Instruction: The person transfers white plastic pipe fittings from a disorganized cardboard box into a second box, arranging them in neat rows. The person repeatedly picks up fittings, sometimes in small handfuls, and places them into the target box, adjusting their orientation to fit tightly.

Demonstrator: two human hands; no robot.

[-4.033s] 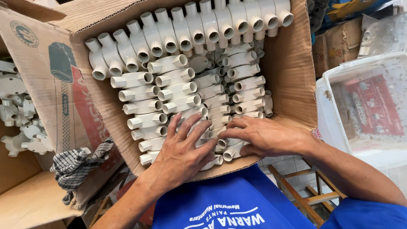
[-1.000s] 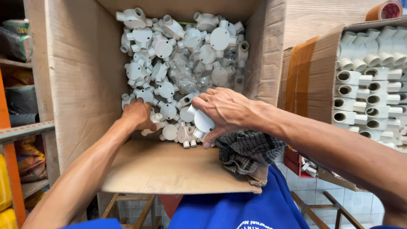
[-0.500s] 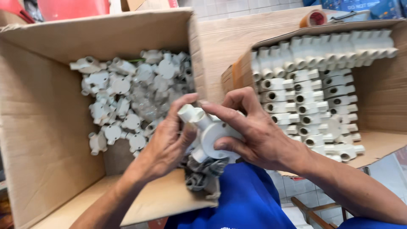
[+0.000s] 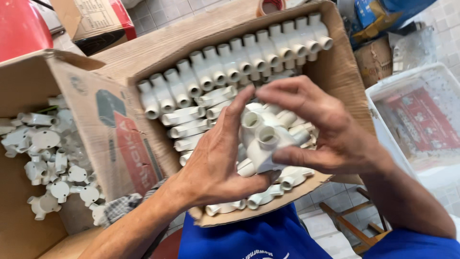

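Two hands held white pipe pieces.
Left hand and right hand gripped white plastic pipe fittings over the brown cardboard box.

- Both hands, left hand and right hand, clasp a small bunch of white plastic pipe fittings between them.
- They hover over a cardboard box packed with neat rows of the same white fittings.
- A second cardboard box at the left holds loose round white fittings.
- A checked cloth lies between the boxes.
- A clear plastic bin stands at the right.
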